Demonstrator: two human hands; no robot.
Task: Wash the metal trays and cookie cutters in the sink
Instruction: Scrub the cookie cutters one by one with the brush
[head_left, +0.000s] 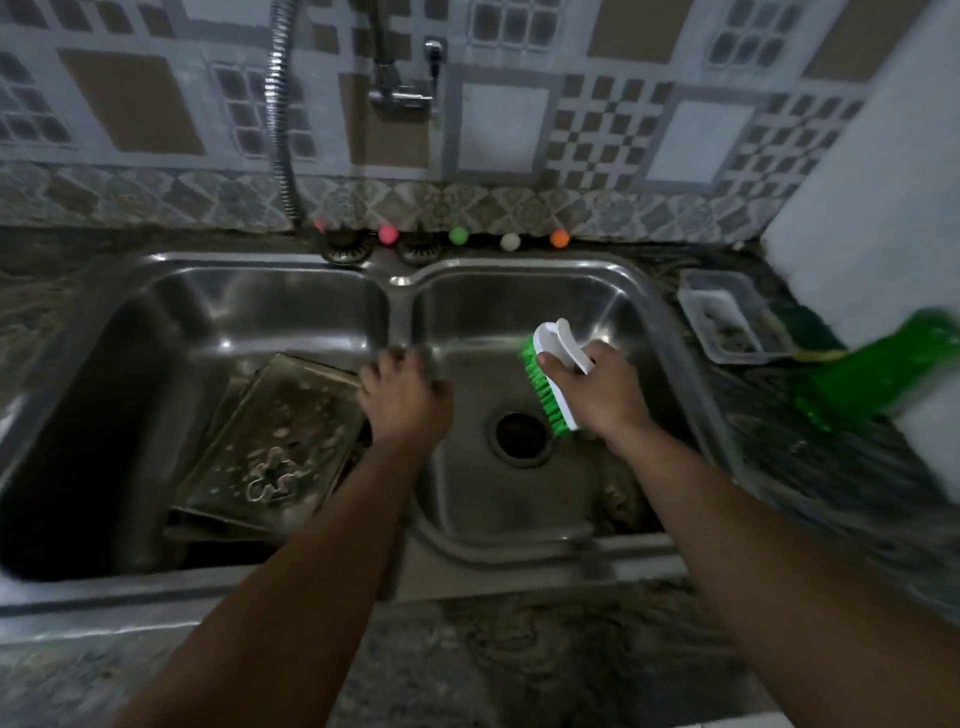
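A double steel sink (400, 291) fills the view. In the left basin lie stacked metal trays (234, 431), wet and tilted, with a star-like cookie cutter (275, 475) on the top one. My left hand (402, 400) hovers over the divider between the basins, fingers curled, touching the top tray's right corner; whether it grips it is unclear. My right hand (597, 389) is over the right basin, holding a white scrub brush with green bristles (553, 376), bristles facing left. The right basin holds only its drain (521, 436).
A tap (400, 88) and a metal hose (280, 114) hang from the tiled wall behind. Small coloured balls (457, 236) line the sink's back edge. On the right counter sit a clear plastic container (727, 317) and a green bottle (883, 371).
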